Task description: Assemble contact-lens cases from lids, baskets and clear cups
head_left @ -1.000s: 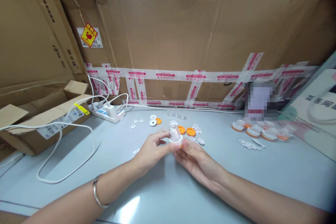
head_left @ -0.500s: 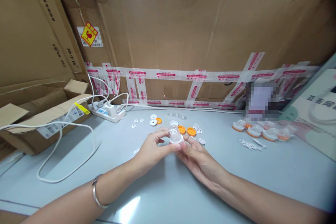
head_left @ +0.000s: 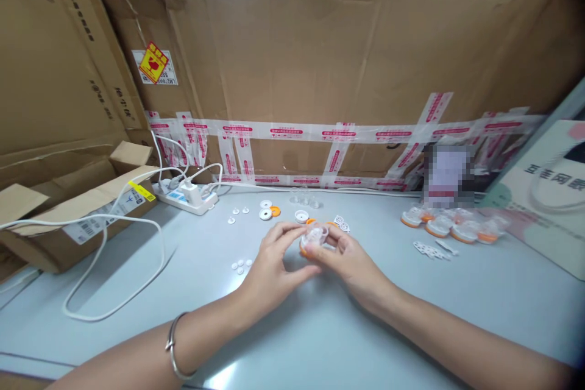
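Note:
My right hand (head_left: pixel 354 256) pinches a small clear plastic dome with an orange base (head_left: pixel 315 236); it is tilted, and something white shows inside. My left hand (head_left: pixel 280 256) is beside it, thumb spread away and fingertips reaching the dome's far left side; whether they touch it I cannot tell. Behind the hands lie a white ring-shaped cap (head_left: pixel 301 216) and orange discs (head_left: pixel 311 220), partly hidden. White perforated pieces (head_left: pixel 341 223) rest just past my right fingers. Several small white round parts (head_left: pixel 241 266) lie left of my left hand.
Clear cups (head_left: pixel 305 198) stand at the back. White and orange discs (head_left: pixel 265 214) and small white pegs (head_left: pixel 236 211) lie back left. Several finished-looking domes (head_left: pixel 437 225) and white flat pieces (head_left: pixel 428 250) are at right. A power strip (head_left: pixel 194 197), loose cable (head_left: pixel 91 319) and cardboard box (head_left: pixel 50 244) occupy the left.
The dome has turned from upright with its white rim low to tilted, showing the orange base. My left thumb has come off it; my right hand keeps hold.

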Action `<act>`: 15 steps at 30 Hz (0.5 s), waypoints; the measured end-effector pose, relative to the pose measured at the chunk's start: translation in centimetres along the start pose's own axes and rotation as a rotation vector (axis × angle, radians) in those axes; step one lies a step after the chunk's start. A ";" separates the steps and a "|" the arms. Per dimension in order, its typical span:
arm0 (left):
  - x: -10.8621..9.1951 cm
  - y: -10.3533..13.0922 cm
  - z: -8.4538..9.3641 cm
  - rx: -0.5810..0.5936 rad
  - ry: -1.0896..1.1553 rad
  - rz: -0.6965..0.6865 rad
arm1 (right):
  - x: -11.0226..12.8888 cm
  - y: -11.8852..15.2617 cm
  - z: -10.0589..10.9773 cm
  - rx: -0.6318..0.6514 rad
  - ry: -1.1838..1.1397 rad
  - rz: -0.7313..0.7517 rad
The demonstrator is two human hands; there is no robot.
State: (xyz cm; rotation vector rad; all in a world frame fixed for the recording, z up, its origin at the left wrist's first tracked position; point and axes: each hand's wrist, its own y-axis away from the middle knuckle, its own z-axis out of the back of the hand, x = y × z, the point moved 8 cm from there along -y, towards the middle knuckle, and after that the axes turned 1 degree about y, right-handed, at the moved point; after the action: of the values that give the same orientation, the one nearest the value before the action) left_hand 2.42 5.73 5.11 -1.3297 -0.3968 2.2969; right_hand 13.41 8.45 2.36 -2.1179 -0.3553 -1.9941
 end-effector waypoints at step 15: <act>-0.7 0.3 0.6 0.068 -0.047 -0.050 | 3.4 -6.8 19.0 -0.268 1.537 -0.041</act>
State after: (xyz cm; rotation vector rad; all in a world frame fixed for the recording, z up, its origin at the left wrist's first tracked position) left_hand 2.13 5.11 5.81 -1.2218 -0.3601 2.2828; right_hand 29.41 20.99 4.47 -0.1589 0.1694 -3.0146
